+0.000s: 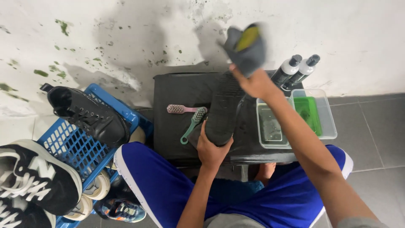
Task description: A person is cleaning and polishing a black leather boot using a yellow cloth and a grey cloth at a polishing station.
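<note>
Left hand fingers gripping shoe heel, right hand clutching cloth — blurred

Black shoe, grey-and-yellow cloth, pink brush, green brush — blue basket, blue shorts.

White plastered wall across the whole top of the view, stained with grey smudges and scattered green flecks of moss or peeling paint, heaviest at left and centre. Soft shadows fall on it above the worktop. Floor of large grey tiles with thin pale grout lines on the right; lighter tiles show at far left. Low worktop set against the wall's foot, covered in dark grey or black material, its front edge slightly glossy. Light even and diffuse, daylight-like; source out of view.
</note>
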